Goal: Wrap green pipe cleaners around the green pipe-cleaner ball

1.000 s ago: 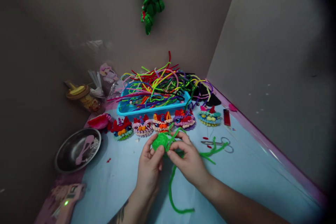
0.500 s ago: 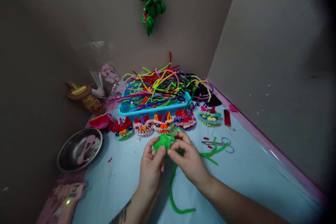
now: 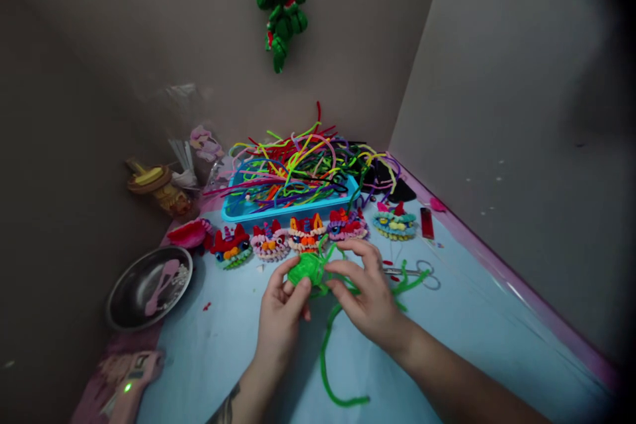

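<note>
My left hand (image 3: 281,318) grips a rounded bright green piece of coiled pipe cleaners (image 3: 305,269) between thumb and fingers. Loose green ends stick up from its right side. My right hand (image 3: 371,298) is just right of it, fingers and thumb spread apart near those ends; whether a fingertip touches one is hard to tell. A long green pipe cleaner (image 3: 324,358) curves down over the table below the hands. More green stems (image 3: 413,283) stretch out to the right, over scissors (image 3: 428,274) partly hidden by the right hand.
Behind the hands stand several colourful pipe-cleaner animal heads (image 3: 269,240). A blue tray (image 3: 293,212) heaped with pipe cleaners is at the back. Left are a metal bowl (image 3: 124,291) and a pink device with a green light (image 3: 136,384). A red object (image 3: 426,223) lies right.
My right hand's fingers have opened and moved slightly right, away from the green piece. My left hand keeps its hold. The view has shifted a little.
</note>
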{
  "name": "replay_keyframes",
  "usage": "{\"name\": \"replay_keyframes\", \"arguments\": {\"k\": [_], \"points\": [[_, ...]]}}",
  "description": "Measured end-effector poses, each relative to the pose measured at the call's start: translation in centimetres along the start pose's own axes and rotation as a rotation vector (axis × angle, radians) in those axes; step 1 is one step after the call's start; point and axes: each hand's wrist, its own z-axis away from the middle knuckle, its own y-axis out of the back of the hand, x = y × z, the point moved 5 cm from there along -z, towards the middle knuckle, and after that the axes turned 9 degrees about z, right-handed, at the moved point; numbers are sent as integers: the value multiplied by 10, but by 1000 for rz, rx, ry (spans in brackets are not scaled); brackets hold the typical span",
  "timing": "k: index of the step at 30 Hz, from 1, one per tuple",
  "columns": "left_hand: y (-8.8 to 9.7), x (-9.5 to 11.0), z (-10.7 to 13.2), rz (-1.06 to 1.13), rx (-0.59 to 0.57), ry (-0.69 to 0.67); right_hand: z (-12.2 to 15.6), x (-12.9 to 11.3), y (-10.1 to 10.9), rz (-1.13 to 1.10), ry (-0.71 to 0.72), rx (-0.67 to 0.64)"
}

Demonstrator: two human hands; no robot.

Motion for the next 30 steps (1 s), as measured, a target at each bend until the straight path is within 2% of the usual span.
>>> {"name": "replay_keyframes", "arguments": {"k": [3,8,18,24,30], "points": [[0,-1,-1,-25,-39,30,-6,-1,3,119,161,-63],[0,-4,-2,-40,-95,50,-7,0,-2,145,237,-150],[-4,-1,-1,2,-117,62,-6,0,-5,42,192,-168],[-5,-4,-2,37,-176,102,-7,0,-3,-5,188,-148],[-4,-2,-3,-17,-167,62,-8,0,-5,-1,186,-157]]}}
